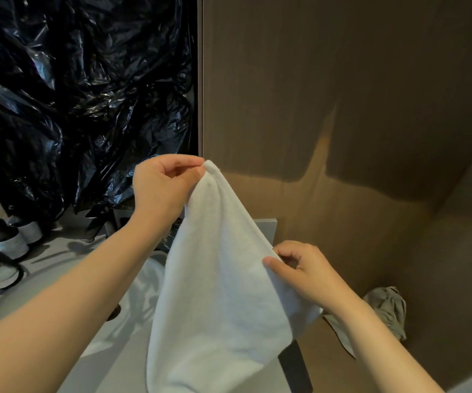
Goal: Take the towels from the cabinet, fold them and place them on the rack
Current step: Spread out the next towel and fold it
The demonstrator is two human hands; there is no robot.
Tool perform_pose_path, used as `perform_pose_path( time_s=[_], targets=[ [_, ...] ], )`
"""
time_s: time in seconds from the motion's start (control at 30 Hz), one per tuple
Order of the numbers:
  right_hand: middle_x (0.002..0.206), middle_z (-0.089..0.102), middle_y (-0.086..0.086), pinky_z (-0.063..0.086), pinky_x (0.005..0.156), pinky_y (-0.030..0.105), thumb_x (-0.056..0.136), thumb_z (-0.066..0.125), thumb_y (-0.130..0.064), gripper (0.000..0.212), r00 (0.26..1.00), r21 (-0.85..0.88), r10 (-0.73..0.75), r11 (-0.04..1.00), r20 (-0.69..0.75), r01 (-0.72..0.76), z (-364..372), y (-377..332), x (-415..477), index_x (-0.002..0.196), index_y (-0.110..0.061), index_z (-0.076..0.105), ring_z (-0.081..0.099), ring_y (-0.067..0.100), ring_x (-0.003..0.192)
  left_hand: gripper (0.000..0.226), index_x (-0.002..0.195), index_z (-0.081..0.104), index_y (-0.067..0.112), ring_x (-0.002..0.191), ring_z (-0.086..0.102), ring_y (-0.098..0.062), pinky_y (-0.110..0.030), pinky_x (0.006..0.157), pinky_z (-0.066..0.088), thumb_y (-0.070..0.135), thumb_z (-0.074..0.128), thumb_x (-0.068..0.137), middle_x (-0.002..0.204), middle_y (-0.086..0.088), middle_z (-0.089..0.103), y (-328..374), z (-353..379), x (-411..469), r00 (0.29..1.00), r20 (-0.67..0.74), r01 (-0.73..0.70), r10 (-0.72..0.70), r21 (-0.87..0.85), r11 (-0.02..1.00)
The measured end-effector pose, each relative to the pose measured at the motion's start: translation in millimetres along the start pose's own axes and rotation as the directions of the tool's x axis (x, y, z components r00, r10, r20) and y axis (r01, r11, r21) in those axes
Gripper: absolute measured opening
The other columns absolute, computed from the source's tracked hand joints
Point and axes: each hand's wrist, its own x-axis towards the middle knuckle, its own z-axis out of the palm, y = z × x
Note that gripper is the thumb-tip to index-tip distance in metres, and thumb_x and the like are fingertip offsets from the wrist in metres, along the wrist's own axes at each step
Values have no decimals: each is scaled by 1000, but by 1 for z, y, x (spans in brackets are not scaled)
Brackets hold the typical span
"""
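Soft white terry towel (217,293) hangs limp, light; left hand (164,188) pinches its top corner, right hand (300,268) pinches its side edge. Corners look like the best holds.

A towel (217,293) hangs in the middle, pinched at its top corner by the left hand (166,188) and at its right edge, lower down, by the right hand (300,268). Behind it to the left lies a countertop (59,268) with two pump bottles (8,236) at its far left, under plastic sheeting (73,95). A wall panel (342,95) stands to the right.
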Motion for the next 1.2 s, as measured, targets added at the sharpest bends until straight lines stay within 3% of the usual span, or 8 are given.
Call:
perform_pose_path(
  time_s=[0.1, 0.27, 0.57, 0.73, 0.8, 0.97, 1.1, 1.2],
  targets=[
    [74, 56, -1, 43, 63, 31, 94, 57, -45, 32, 999, -37, 44, 998, -10, -44, -2, 16, -5, 75, -20, 65, 54, 17, 72, 24, 79, 72, 38, 78, 68, 0, -13, 70, 54, 15, 75, 82, 77, 18, 72, -4, 1, 8, 999, -36, -11, 12, 26, 1000],
    [80, 60, -13, 49, 68, 28, 95, 59, -39, 21, 996, -71, 76, 994, -39, -79, -18, 29, -17, 77, -34, 70, 59, 8, 78, 23, 81, 72, 37, 75, 67, 4, -6, 66, 49, 14, 73, 83, 77, 17, 70, -12, -2, 14, 996, -82, -22, 25, 31, 999],
    [92, 58, -16, 50, 72, 22, 98, 55, -31, 13, 978, -521, -100, 853, -185, -11, -96, 23, 2, 105, -33, 65, 58, 4, 85, 14, 96, 75, 21, 70, 64, 7, -4, 61, 48, 13, 69, 86, 82, 12, 70, -31, -8, 23, 983, -182, 40, -35, 26, 999],
    [92, 59, -6, 56, 59, 37, 96, 55, -24, 12, 911, -708, -336, 703, -239, 74, -130, 2, 21, 107, -28, 57, 61, 14, 75, 15, 99, 73, 21, 69, 62, 13, -2, 60, 45, 12, 66, 89, 83, 15, 68, -38, -6, 26, 970, -229, 79, -81, -18, 997],
    [87, 58, -10, 56, 60, 38, 96, 52, -30, 8, 917, -697, -342, 709, -203, 110, -139, -8, 27, 102, -32, 57, 59, 9, 74, 16, 100, 71, 22, 69, 61, 14, -2, 61, 46, 11, 65, 90, 85, 15, 68, -38, -8, 26, 965, -246, 81, -88, -37, 996],
    [82, 66, -18, 57, 74, 35, 97, 56, -34, 16, 975, -449, -163, 890, -151, 80, -133, -20, 21, 92, -31, 70, 63, 2, 82, 21, 98, 70, 24, 75, 63, 12, -3, 66, 47, 7, 61, 90, 91, 12, 69, -33, -17, 14, 972, -229, 50, -61, -52, 997],
    [81, 70, -19, 49, 68, 19, 95, 60, -36, 18, 997, -263, -70, 963, -38, 58, -122, -22, 4, 83, -38, 74, 66, 1, 82, 21, 91, 73, 28, 73, 66, 4, -9, 64, 51, 10, 65, 87, 82, 10, 72, -36, -35, -4, 972, -226, 47, -62, -69, 996],
    [75, 69, -16, 48, 63, 17, 93, 61, -41, 19, 1000, -230, 21, 973, 18, -16, -105, -15, 6, 79, -41, 73, 66, 1, 77, 19, 89, 75, 27, 68, 67, -5, -18, 61, 53, 11, 66, 84, 76, 8, 73, -56, -41, -7, 972, -210, 114, -110, 7, 993]
  ],
)
